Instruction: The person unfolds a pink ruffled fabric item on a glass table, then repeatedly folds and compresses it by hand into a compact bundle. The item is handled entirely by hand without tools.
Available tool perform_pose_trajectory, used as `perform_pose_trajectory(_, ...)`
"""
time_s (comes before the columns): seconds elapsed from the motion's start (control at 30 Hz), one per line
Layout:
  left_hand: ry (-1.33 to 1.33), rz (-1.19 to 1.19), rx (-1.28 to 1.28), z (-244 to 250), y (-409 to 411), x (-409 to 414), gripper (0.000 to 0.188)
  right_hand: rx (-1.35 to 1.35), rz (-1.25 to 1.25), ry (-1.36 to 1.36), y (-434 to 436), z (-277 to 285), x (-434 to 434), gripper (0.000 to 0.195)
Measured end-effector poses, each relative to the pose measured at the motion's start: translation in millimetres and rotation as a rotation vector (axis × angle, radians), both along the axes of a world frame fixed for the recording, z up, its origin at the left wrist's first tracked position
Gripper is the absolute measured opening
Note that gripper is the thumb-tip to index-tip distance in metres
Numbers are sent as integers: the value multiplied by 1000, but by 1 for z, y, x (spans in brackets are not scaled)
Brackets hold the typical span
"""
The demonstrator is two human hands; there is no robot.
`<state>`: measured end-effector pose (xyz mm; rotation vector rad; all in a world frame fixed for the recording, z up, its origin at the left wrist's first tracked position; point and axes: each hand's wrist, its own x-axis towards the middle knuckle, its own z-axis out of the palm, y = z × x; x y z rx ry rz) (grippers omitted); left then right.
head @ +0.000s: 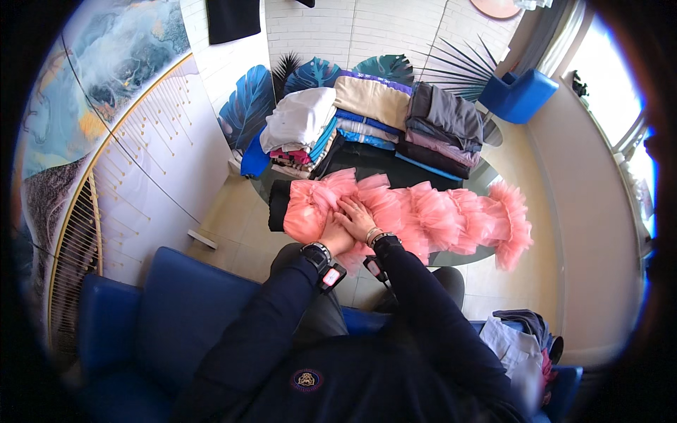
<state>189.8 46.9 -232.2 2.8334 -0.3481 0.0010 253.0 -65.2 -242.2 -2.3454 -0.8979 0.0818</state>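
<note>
A pink ruffled tulle garment [423, 217] lies lengthwise across a dark glass table [470, 257], with a black band [278, 206] at its left end. My right hand [357, 218] rests flat on the tulle, fingers spread slightly and holding nothing. Close against it, my left hand [337, 236] presses on the garment near the black-banded end. Its fingers are partly hidden by my right hand and the fabric, so their grip does not show. Both wrists wear bracelets and strapped devices.
Behind the garment stand folded clothes: a stack topped with white [299, 119], one with beige [373, 95], and one with dark grey [447, 113]. Blue chairs [201, 296] are beside me. More clothes [510, 338] lie on a seat at lower right.
</note>
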Motion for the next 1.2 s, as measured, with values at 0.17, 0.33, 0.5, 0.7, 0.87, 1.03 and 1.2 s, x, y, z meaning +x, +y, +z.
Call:
perform_pose_trajectory(0.17,-12,-105,-174,-1,44,-9,44,-5,132,-211,8,-7,8,50)
perform_pose_trajectory(0.33,-338,205,-612,33,66,-30,22,3,-125,-3,9,-14,-2,67)
perform_pose_trajectory(0.5,-320,787,-125,20,104,-44,75,-185,-148,-26,29,27,-26,96)
perform_pose_trajectory(0.7,-95,735,-555,-12,128,-36,99,-211,-141,-198,20,17,-44,97)
perform_pose_trajectory(0.87,-60,839,-1051,-22,146,-36,92,-223,-123,-145,24,19,-42,98)
perform_pose_trajectory(1.03,243,917,-1593,-13,136,-39,57,-230,-139,-141,16,13,-41,98)
perform_pose_trajectory(1.2,302,854,-1806,-40,166,-39,38,-204,-112,-153,26,22,-42,99)
